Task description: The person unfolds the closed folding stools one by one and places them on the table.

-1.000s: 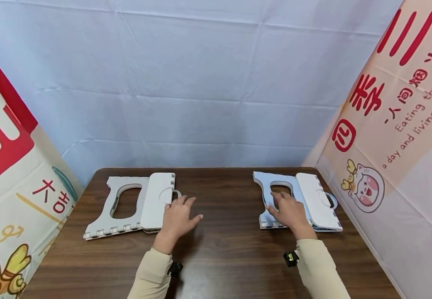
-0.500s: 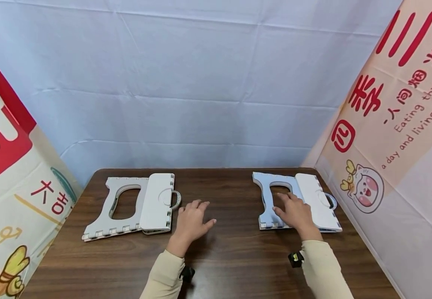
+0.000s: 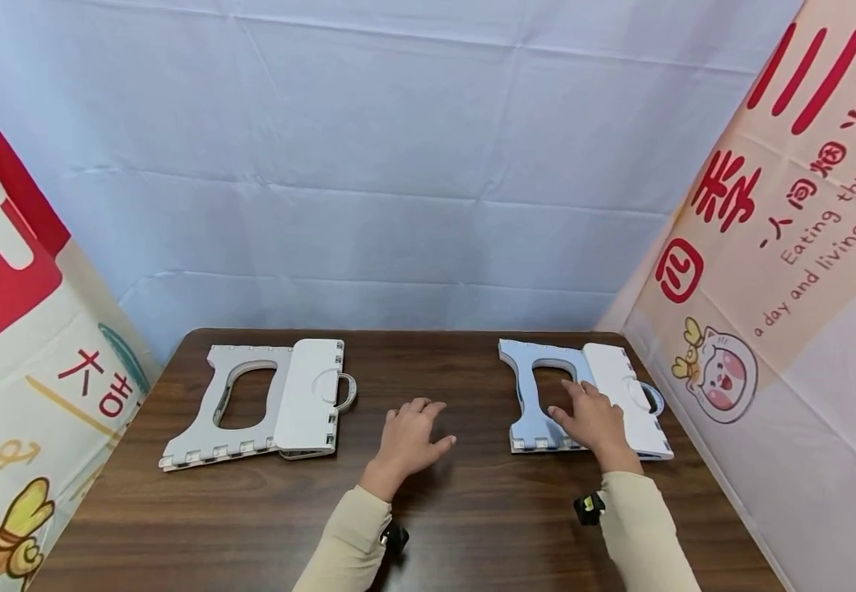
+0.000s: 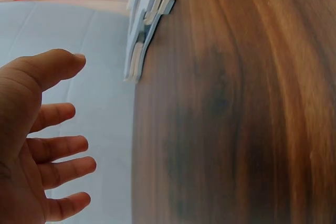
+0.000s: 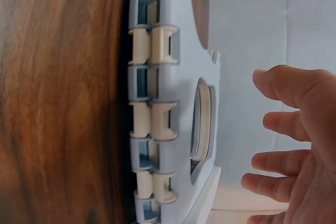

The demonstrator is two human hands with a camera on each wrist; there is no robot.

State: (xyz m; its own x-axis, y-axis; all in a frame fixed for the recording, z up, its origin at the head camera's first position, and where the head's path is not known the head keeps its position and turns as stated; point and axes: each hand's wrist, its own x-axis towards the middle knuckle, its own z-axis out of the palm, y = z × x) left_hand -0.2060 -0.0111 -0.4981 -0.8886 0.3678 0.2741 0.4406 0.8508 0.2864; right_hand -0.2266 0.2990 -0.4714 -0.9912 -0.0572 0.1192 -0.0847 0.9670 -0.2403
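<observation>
Brown wood grain covers the desk (image 3: 487, 526) before you, and 2 folded stools lie flat on it, well apart. Near the back left corner you have the grey-and-white plastic stool (image 3: 298, 403), with a rounded cut-out in its grey panel and its white panel and looped handle (image 3: 354, 393) toward the middle of the desk. Near the back right corner lies the light-blue-and-white plastic stool (image 3: 605, 366), its blue panel toward the middle, its white panel and handle toward the right edge.

Your left hand (image 3: 407, 440) hovers above the desk between the 2 stools, nearer the grey-and-white stool; its fingers are spread and slightly bent, the thumb held out to the side. Your right hand (image 3: 594, 419) hangs over the light-blue-and-white stool; the right wrist view shows its fingers parted and clear of the panel. Cream sleeves (image 3: 349, 538) cover your forearms. Pale bluish fabric (image 3: 368, 164) hangs beyond the back edge, and printed cloth (image 3: 790, 247) with red characters rises past the left and right edges.
</observation>
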